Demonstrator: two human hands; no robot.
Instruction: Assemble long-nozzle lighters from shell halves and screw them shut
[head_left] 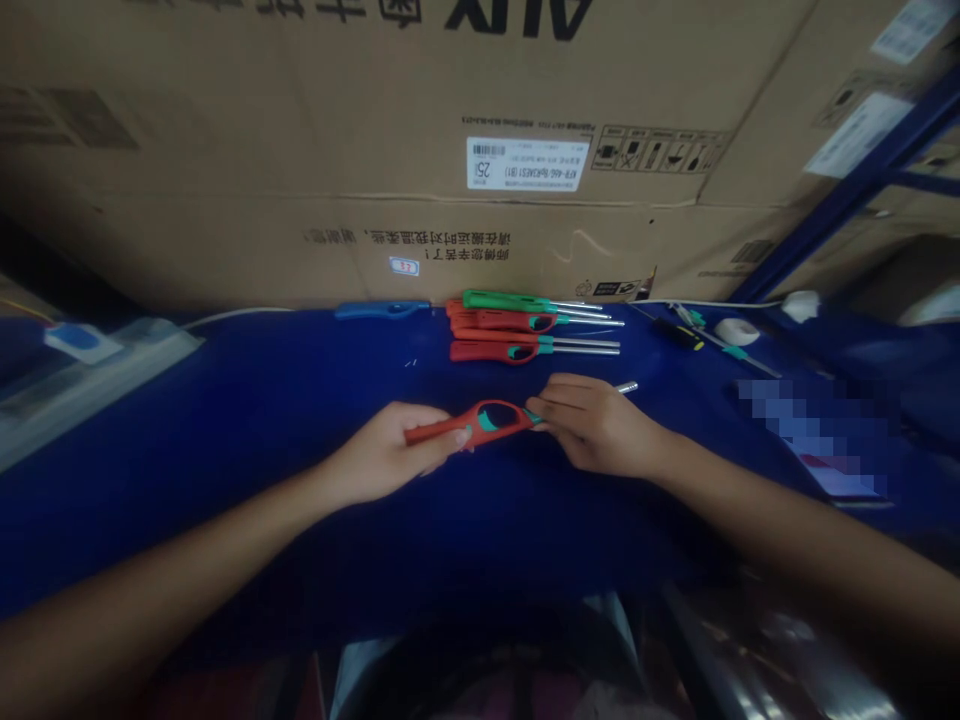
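Note:
A red long-nosed lighter (487,420) with a teal trigger is held between both hands over the blue cloth of the table (247,420). My left hand (390,450) is closed on its red handle end. My right hand (596,425) is wrapped round the metal tube end, whose silver tip pokes out past the fingers. Behind them lies a row of finished lighters (525,325), several red and one green, with metal tubes pointing right. A blue lighter (382,310) lies alone to their left.
Large cardboard boxes (450,150) wall off the back of the table. A screwdriver (679,333) and small white parts (739,330) lie at the right. A grey tray (82,375) sits at the left edge. A blue shelf post (847,190) rises at the right.

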